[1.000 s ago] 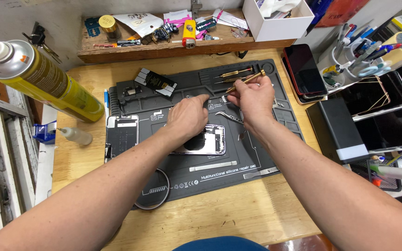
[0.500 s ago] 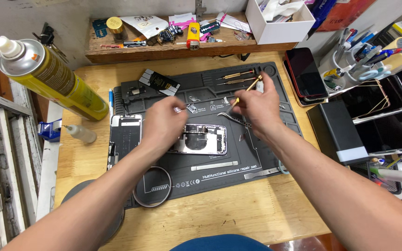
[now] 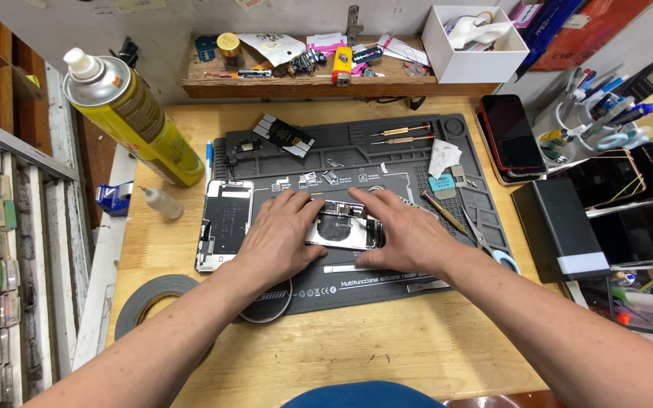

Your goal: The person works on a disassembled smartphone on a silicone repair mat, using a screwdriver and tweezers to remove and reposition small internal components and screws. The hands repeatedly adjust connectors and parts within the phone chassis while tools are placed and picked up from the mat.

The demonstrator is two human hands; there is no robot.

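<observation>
Right now both hands rest on an opened phone housing [image 3: 339, 225] lying flat near the middle of a dark grey silicone repair mat [image 3: 387, 279] on the wooden workbench [image 3: 357, 347]. The left hand [image 3: 281, 238] lies palm down with fingers spread over the housing's left end, thumb tucked along its lower edge. The right hand [image 3: 406, 234] covers the right end the same way, fingers flat and slightly fanned, thumb at the lower edge; neither hand pinches anything. Just left of the left hand lies a detached phone screen [image 3: 224, 224], face down, half on the mat. Two brass-handled screwdrivers [image 3: 402, 135] sit in the mat's upper tray, well apart from the hands. A yellow spray can [image 3: 134, 117] stands tilted at the far left, and a roll of dark tape [image 3: 156, 302] lies by the left forearm.
</observation>
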